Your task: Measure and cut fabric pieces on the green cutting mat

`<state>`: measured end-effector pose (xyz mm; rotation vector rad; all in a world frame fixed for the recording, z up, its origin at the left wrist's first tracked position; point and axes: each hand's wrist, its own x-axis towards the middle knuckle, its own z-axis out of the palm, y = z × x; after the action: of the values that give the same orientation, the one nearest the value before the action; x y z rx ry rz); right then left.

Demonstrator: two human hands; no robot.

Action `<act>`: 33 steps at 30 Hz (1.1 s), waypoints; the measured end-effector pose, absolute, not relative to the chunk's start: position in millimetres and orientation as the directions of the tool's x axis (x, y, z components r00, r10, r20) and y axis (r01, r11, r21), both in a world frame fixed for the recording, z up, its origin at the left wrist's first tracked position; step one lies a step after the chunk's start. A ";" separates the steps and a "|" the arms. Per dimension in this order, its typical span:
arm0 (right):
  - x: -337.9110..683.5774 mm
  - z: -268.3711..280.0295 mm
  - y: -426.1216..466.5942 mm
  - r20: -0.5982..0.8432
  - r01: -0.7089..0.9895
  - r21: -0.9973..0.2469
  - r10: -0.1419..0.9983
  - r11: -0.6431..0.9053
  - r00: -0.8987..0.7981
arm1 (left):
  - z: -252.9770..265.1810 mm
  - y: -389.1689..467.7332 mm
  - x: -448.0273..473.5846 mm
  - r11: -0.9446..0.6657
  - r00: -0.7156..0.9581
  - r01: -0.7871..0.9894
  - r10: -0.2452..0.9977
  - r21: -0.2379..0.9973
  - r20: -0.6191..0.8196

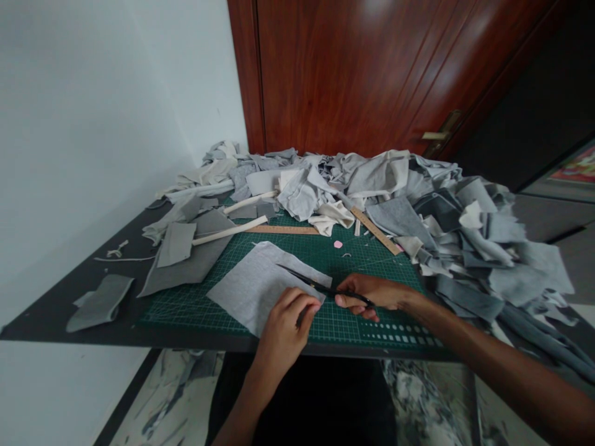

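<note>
A light grey piece of fabric (pixel 251 282) lies on the green cutting mat (pixel 186 308) in front of me. My left hand (pixel 290 316) pinches the fabric near its right corner, thumb and fingers pressed together. In my right hand (pixel 367 294) is a pair of black scissors (pixel 304 279), with fingers wrapped round the handles. The blades point left over the upper right part of the fabric. They look nearly closed, and I cannot tell whether one blade passes beneath the cloth.
Heaped grey and cream fabric scraps (pixel 381 176) line the back and right of the table. Two wooden rulers, one flat (pixel 283 230) and one slanted (pixel 376 230), lie behind the fabric. A small pink piece (pixel 338 244) rests on the mat. A folded grey cloth (pixel 102 300) sits left.
</note>
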<state>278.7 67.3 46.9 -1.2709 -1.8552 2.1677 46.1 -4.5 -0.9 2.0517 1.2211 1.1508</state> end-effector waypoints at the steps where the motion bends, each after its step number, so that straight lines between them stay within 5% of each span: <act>1: 279.4 47.0 67.8 -0.556 0.472 -0.830 0.485 -0.296 -0.675 | -1.0 -4.4 46.1 -0.483 0.245 0.465 0.875 0.742 0.417; 33: 239.6 52.6 83.9 -0.554 0.444 -0.833 0.498 -0.331 -0.667 | 2.2 -6.8 43.9 -0.527 0.257 0.332 0.849 0.783 0.462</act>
<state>239.6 83.9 52.6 -1.2646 -1.7948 2.1933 43.9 -6.8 2.2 1.9891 1.0669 1.2379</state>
